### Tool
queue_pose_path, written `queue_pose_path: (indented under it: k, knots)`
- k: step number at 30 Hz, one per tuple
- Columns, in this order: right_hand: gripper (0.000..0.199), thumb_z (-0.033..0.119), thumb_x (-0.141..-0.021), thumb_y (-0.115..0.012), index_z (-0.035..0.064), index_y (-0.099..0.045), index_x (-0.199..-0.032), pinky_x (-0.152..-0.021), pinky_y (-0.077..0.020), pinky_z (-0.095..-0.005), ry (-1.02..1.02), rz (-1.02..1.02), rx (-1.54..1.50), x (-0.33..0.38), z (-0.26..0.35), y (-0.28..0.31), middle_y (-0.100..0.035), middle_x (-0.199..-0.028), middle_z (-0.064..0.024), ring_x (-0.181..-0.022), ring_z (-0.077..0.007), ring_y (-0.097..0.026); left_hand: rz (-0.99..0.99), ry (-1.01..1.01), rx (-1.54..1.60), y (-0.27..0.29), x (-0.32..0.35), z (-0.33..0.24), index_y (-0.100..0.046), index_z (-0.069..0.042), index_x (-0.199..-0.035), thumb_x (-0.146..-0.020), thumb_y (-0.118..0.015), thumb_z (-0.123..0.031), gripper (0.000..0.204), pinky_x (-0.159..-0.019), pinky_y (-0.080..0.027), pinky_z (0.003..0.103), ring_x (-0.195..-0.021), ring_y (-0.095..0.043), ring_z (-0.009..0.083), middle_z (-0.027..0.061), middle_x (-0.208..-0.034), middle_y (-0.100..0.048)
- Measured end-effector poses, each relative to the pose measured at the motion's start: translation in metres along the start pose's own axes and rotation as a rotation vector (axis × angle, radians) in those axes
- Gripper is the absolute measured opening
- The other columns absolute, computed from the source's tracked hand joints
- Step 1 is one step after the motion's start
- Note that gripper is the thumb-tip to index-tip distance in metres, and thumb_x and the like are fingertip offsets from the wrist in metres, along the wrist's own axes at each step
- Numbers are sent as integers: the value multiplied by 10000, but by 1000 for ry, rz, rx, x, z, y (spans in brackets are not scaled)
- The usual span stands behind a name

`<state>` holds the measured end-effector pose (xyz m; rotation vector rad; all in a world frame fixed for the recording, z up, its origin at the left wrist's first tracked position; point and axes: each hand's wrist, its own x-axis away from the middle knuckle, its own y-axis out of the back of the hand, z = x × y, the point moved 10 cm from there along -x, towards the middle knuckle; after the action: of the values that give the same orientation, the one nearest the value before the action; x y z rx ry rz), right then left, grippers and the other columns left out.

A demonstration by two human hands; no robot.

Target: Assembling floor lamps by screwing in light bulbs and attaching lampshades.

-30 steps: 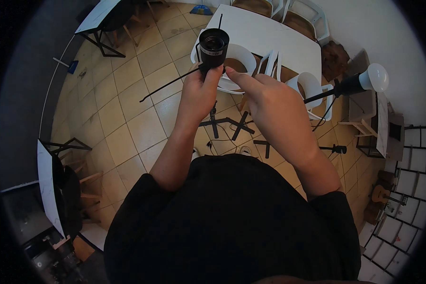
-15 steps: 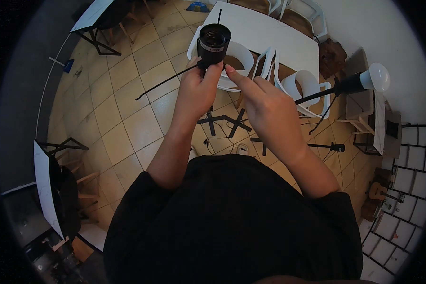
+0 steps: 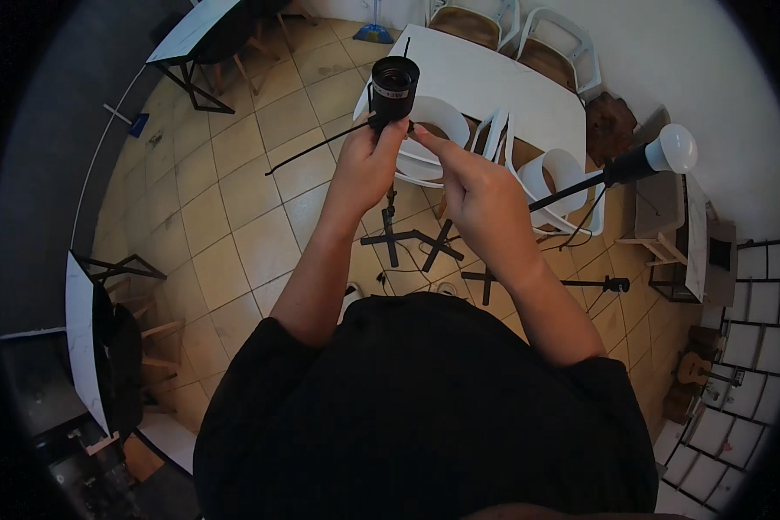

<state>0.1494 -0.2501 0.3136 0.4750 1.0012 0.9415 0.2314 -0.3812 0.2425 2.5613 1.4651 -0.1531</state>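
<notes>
A black lamp socket (image 3: 396,95), mouth up, is held from below by my left hand (image 3: 371,165), whose thumb and fingers close round its base. One thin black rod sticks out to the left of the socket, and another rises behind it. My right hand (image 3: 485,195) comes in from the right, its thumb and index fingertip pinched at a small dark part beside the socket's base; the fingers mostly hide that part. Beyond my right wrist stands another lamp, a black pole with a white bulb (image 3: 672,148) in its socket.
White cylindrical lampshades (image 3: 550,178) sit on white chairs in front of a white table (image 3: 485,69). Black cross-shaped stands (image 3: 393,246) and loose cables lie on the tiled floor near my feet. Marble-topped tables (image 3: 84,334) line the left side; a guitar (image 3: 693,368) stands at right.
My view has shifted slightly, so the room sits a little lower. Both hands keep their hold at the socket's base, and the socket looks somewhat farther away.
</notes>
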Motion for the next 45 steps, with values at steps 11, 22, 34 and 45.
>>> queue_pose_path:
  k: [11, 22, 34, 45]
  knots:
    - [205, 113, -953, -552, 70, -621, -1142, -616, -483, -429, -218, 91, -230, -3, -8, 7, -658, -750, -187, -687, -363, -653, 65, 54, 184, 0, 7, 16, -639, 36, -985, -937, -552, -273, 324, -769, -431, 301, -827, -545, 129, 43, -858, -604]
    - [196, 144, -967, -553, 25, -634, -1099, -646, -493, -360, -285, 183, -294, -2, -14, 3, -672, -787, -189, -703, -314, -668, 20, 72, 47, -1, 9, 8, -634, 30, -1009, -939, -558, -291, 337, -776, -449, 322, -864, -581, 172, 103, -933, -620]
    - [205, 134, -960, -539, 33, -629, -1115, -668, -511, -407, -258, 166, -208, 6, -13, -4, -673, -820, -209, -772, -363, -669, -9, 87, 6, 2, 12, 13, -648, 22, -1001, -931, -588, -319, 353, -757, -455, 321, -839, -583, 181, 104, -913, -614]
    - [134, 111, -975, -495, 22, -575, -1034, -622, -476, -432, -218, 210, -111, 3, -9, -23, -634, -748, -202, -689, -384, -637, -8, 63, -26, 1, 19, 8, -652, 12, -1006, -939, -572, -287, 317, -737, -459, 335, -817, -595, 187, 119, -941, -614]
